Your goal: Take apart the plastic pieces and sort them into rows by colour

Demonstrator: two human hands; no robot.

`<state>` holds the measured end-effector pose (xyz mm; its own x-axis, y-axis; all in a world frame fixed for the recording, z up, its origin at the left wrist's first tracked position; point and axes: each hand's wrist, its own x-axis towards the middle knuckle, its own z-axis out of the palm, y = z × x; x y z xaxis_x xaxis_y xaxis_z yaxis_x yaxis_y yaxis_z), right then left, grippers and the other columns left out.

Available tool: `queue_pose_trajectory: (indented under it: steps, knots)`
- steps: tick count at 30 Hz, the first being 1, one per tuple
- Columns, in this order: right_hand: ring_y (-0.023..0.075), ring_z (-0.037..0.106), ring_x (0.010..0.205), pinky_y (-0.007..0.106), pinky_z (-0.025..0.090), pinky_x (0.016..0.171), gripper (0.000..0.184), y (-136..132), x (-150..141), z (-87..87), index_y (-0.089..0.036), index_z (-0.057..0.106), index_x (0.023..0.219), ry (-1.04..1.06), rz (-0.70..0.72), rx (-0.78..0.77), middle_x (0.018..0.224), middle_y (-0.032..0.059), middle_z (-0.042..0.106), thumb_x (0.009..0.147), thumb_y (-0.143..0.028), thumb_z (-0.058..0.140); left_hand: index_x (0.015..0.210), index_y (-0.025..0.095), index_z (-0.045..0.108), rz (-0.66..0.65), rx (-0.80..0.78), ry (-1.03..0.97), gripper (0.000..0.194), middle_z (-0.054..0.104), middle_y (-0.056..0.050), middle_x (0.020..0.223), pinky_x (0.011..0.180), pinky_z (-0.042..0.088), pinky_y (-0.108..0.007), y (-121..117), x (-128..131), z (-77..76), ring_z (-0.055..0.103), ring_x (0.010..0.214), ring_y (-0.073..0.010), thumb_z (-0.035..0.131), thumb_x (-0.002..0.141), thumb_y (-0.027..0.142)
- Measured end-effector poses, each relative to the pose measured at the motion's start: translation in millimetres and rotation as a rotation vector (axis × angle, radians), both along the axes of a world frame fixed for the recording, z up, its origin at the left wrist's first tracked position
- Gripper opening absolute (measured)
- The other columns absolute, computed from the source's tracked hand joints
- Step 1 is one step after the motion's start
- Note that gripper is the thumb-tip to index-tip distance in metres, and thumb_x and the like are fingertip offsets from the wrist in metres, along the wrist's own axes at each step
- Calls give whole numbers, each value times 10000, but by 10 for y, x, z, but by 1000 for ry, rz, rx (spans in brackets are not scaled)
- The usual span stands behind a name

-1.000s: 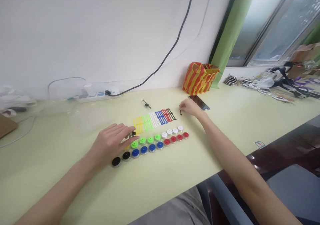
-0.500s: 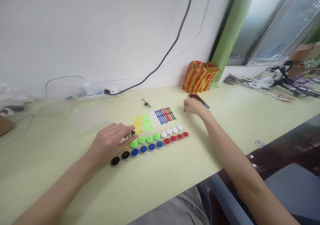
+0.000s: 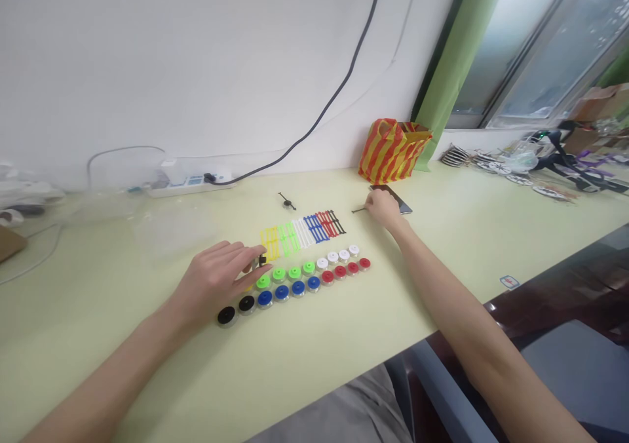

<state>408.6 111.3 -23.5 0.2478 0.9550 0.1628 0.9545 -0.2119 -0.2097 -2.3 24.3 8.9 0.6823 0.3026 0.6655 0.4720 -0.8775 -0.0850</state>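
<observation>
My left hand (image 3: pixel 216 272) pinches a small clear disc with a black hub (image 3: pixel 262 259) on edge between thumb and fingers, above the near-left end of the discs. In my right hand (image 3: pixel 383 206) is a thin black stick (image 3: pixel 358 210), its free end pointing left. Two rows of round clear-based discs lie on the table: black (image 3: pixel 246 304), blue (image 3: pixel 282 291), red (image 3: pixel 341 271), green (image 3: pixel 294 272) and white (image 3: pixel 333 257). A yellow piece is partly hidden by my left hand. Behind them lie sticks in yellow (image 3: pixel 271 243), green (image 3: pixel 289 238), white (image 3: pixel 303 233), blue (image 3: pixel 316 229), red (image 3: pixel 327 223) and black (image 3: pixel 337 222).
A black stick with a round piece at its middle (image 3: pixel 287 203) lies farther back. The tablet (image 3: pixel 400 202) is beside my right hand, before a striped bag (image 3: pixel 393 151). A power strip (image 3: pixel 189 186) runs along the wall; clear plastic (image 3: pixel 177 227) lies left.
My right hand has shifted slightly right, and the black stick has turned from upright to nearly level, pointing left. My left hand keeps its pinch in nearly the same place.
</observation>
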Motion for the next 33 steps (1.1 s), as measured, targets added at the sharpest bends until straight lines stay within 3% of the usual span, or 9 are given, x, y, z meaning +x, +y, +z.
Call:
queue_pose_trajectory:
  steps: [7,16,33]
  knots:
    - [179,670,865,238,459,781,125,8,-101,59,-168,751,844,82,279,-24,956,82,764,870,-112,642,1030,207,625,3,-6,6,114,616,37,649,604,437,-266,4,5,0,554,547,-131,602,1001,315]
    - [185,681,795,258,495,744,122,31,-107,55,-159,754,812,216,462,-3,894,76,776,832,-74,669,1031,193,643,9,-16,32,114,626,34,658,617,430,-266,12,-9,-13,560,554,-134,617,990,296]
    - [171,690,787,244,495,735,128,-24,-288,101,-158,751,792,285,578,-7,855,47,775,812,-63,669,1051,193,629,6,-19,41,118,616,43,654,599,424,-261,18,-16,-32,553,533,-126,616,994,295]
